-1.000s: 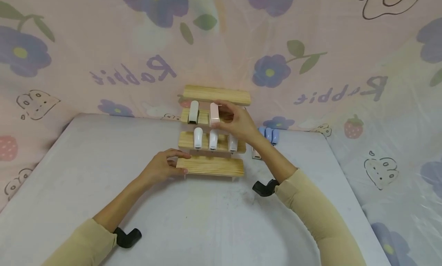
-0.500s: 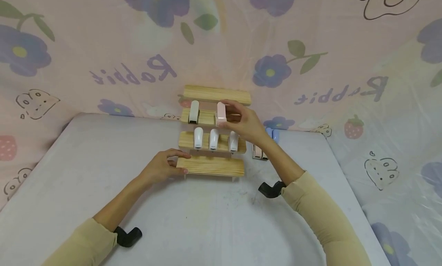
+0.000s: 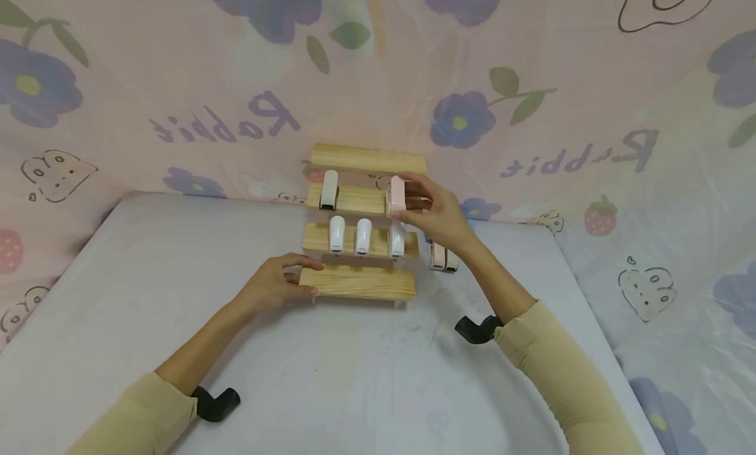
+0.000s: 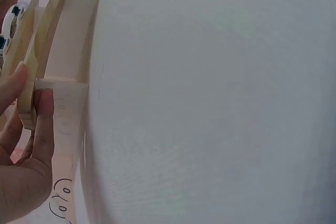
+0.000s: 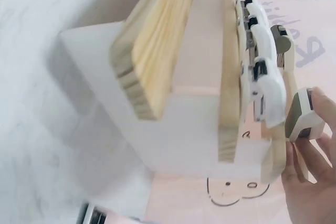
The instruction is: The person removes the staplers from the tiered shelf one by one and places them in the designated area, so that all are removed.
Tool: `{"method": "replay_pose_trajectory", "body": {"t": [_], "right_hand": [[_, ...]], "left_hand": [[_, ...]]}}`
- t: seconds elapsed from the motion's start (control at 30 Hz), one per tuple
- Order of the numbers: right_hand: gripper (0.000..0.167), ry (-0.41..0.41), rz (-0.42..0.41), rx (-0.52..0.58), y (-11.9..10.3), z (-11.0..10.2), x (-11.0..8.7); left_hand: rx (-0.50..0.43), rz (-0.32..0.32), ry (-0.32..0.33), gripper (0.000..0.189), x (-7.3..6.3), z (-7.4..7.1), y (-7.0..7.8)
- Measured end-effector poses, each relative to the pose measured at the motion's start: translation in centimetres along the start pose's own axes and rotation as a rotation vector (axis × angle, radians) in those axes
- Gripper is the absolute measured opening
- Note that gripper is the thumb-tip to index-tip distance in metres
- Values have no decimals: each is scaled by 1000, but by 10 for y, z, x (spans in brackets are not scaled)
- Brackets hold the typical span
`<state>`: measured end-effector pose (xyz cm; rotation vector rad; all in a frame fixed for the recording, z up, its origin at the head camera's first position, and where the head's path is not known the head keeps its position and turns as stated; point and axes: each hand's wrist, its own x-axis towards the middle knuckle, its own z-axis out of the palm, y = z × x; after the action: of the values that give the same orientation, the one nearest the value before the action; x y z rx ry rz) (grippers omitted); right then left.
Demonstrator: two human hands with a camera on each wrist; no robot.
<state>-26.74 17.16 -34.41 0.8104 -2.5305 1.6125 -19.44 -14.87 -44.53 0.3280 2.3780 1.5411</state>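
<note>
A pink stapler (image 3: 398, 194) stands at the right end of the second-highest board of a tiered wooden rack (image 3: 357, 283). My right hand (image 3: 443, 215) pinches it between thumb and fingers. At the left end of that board is a grey-green stapler (image 3: 329, 189). Below them, one tier down, a white stapler (image 3: 337, 235) stands in a row with a second white stapler (image 3: 363, 237) and a third white stapler (image 3: 397, 239). My left hand (image 3: 274, 284) grips the left end of the lowest board, thumb and fingers on opposite faces in the left wrist view (image 4: 31, 145).
On the white table (image 3: 331, 376), pale staplers (image 3: 443, 257) lie right of the rack; my right forearm hides most of what is behind them. A patterned curtain (image 3: 378, 81) hangs close behind the rack. Black curved pieces (image 3: 216, 404) sit at both wrists.
The right hand has moved the pink stapler rightward along its board, from near the middle to the right end. The left hand keeps its grip on the lowest board.
</note>
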Motion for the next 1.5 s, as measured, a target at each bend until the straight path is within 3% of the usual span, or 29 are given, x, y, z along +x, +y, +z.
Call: {"method": "replay_pose_trajectory", "body": {"t": [0.17, 0.53, 0.67, 0.93, 1.13, 1.5], "right_hand": [[66, -16, -20, -14, -14, -7, -9], [66, -6, 6, -45, -12, -20, -18], [67, 1, -3, -55, -9, -25, -20], [70, 14, 41, -41, 25, -37, -20], [70, 15, 79, -45, 30, -47, -30], [71, 8, 71, -78, 39, -55, -37]], "left_hand": [[5, -8, 4, 47, 0, -1, 0], [0, -26, 13, 47, 1, 0, -3], [-28, -20, 13, 45, 3, 0, -4], [-16, -18, 11, 45, 2, -2, -3], [-14, -16, 5, 46, 4, -1, -1], [-57, -20, 16, 47, 2, 0, -2]]}}
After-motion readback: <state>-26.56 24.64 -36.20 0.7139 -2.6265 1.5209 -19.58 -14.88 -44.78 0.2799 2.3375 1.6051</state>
